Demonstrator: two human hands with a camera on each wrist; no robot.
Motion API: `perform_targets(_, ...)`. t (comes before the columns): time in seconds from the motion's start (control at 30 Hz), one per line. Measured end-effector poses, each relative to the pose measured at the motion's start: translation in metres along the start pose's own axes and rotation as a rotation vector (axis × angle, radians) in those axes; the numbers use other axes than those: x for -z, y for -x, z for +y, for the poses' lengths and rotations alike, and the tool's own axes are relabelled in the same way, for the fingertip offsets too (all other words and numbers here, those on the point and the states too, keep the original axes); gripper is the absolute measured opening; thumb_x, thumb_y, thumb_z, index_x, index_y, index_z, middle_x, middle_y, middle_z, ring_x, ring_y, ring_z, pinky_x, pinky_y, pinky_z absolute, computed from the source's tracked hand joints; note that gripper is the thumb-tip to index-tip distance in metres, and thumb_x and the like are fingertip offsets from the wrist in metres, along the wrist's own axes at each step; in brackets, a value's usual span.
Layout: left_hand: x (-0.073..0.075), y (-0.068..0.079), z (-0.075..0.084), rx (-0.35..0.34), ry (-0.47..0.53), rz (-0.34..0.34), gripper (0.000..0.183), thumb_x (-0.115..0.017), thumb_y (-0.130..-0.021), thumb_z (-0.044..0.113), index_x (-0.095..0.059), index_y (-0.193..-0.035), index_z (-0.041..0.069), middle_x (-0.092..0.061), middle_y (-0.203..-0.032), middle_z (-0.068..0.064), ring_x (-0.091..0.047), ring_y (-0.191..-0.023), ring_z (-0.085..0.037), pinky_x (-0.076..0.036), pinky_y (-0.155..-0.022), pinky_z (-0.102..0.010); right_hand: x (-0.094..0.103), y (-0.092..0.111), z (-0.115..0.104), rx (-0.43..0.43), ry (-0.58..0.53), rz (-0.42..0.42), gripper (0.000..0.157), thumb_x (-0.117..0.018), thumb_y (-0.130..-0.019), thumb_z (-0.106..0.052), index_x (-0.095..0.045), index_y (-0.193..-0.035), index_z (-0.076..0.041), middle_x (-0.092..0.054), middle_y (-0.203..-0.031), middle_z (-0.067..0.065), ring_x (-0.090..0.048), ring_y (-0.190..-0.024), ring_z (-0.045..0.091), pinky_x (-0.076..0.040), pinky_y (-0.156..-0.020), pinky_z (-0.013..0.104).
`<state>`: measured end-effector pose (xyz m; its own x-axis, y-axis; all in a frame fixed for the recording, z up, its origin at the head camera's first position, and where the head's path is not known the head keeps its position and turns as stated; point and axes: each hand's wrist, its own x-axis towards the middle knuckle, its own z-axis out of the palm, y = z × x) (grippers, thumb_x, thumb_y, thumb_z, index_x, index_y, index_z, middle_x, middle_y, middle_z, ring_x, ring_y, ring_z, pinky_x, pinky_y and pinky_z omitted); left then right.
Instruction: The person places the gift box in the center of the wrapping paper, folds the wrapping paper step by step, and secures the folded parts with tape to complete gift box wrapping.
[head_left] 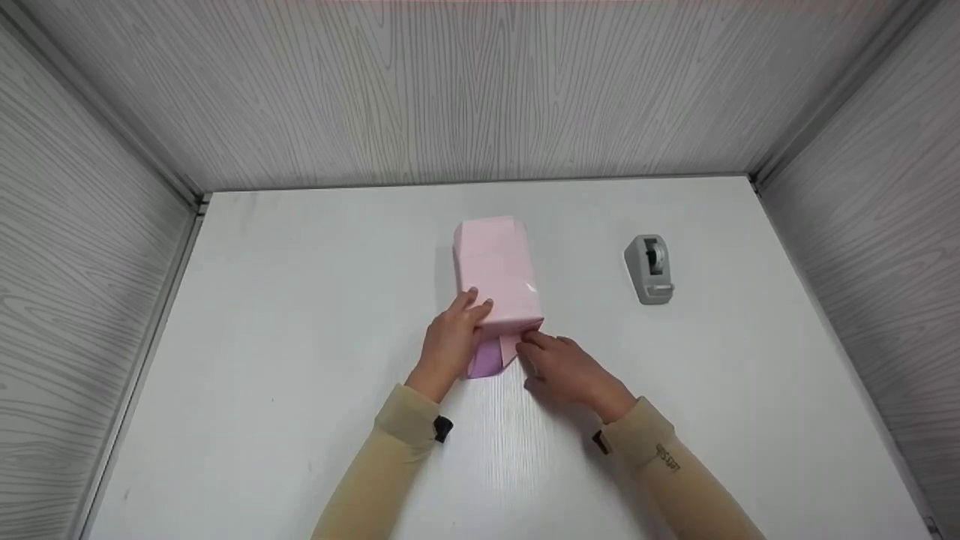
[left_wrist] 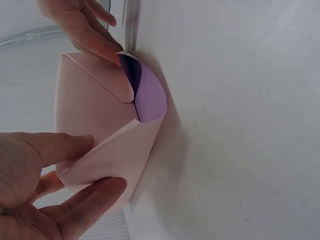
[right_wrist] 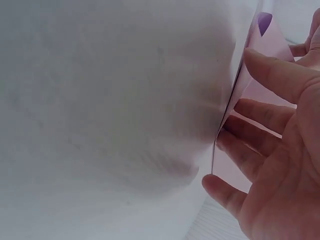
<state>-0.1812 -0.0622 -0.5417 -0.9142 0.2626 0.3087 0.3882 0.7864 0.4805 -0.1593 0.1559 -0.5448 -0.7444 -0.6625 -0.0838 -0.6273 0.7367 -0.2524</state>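
A box wrapped in pale pink paper (head_left: 496,262) lies lengthwise on the white table, its near end still unsealed. There the loose paper sticks out toward the person as a flap with a purple inner side (left_wrist: 151,97), and its sides are folded inward. My left hand (head_left: 448,343) holds the box at its near left corner, the thumb on the end and other fingers along the side fold. With loosely extended fingers, my right hand (head_left: 566,369) presses the right side fold. In the right wrist view, its fingertips (right_wrist: 231,145) rest along the pink paper.
A grey tape dispenser (head_left: 649,270) with a roll of tape stands to the right of the box. Grey wood-grain panels (head_left: 480,90) enclose the white table (head_left: 300,300) at the back and both sides.
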Motion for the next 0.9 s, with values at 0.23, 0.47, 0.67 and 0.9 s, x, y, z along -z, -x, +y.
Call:
perform_targets(0.23,0.0,-0.001,0.0,0.017,0.001,-0.016,0.042,-0.072,-0.087,0.005,-0.066,-0.128,0.011,-0.054,-0.137,-0.015,-0.063,-0.108,-0.038,-0.054,-0.085,-0.045,0.001,-0.003,0.002,0.014,-0.003,0.013,0.046,-0.073,-0.088,-0.016,-0.059,-0.129,-0.001,-0.054,-0.134,0.012,-0.054,-0.12,0.024,-0.047,-0.095,0.047)
perform_targets(0.47,0.001,0.0,0.001,0.04,-0.001,-0.036,0.042,-0.071,-0.089,0.004,-0.065,-0.13,0.012,-0.054,-0.138,-0.015,-0.064,-0.106,-0.038,-0.054,-0.085,-0.044,-0.001,-0.001,0.002,0.006,0.028,0.014,0.044,-0.072,-0.087,-0.015,-0.06,-0.128,-0.005,-0.055,-0.132,0.009,-0.052,-0.123,0.025,-0.043,-0.096,0.058)
perform_targets(0.67,0.001,-0.001,0.001,0.041,0.002,-0.031,0.043,-0.072,-0.088,0.005,-0.066,-0.129,0.012,-0.054,-0.138,-0.015,-0.064,-0.105,-0.039,-0.055,-0.083,-0.044,-0.002,0.004,-0.003,0.055,0.057,0.027,0.053,-0.076,-0.086,-0.022,-0.057,-0.131,-0.001,-0.053,-0.134,0.014,-0.052,-0.122,0.027,-0.046,-0.094,0.056)
perform_targets(0.9,0.001,-0.001,0.002,0.043,0.013,-0.03,0.043,-0.073,-0.087,0.006,-0.066,-0.129,0.012,-0.053,-0.139,-0.016,-0.064,-0.105,-0.039,-0.054,-0.085,-0.046,-0.002,0.013,-0.013,-0.019,0.022,-0.036,0.068,-0.069,-0.091,-0.039,-0.048,-0.142,0.001,-0.04,-0.15,0.019,-0.038,-0.137,0.031,-0.036,-0.104,0.058)
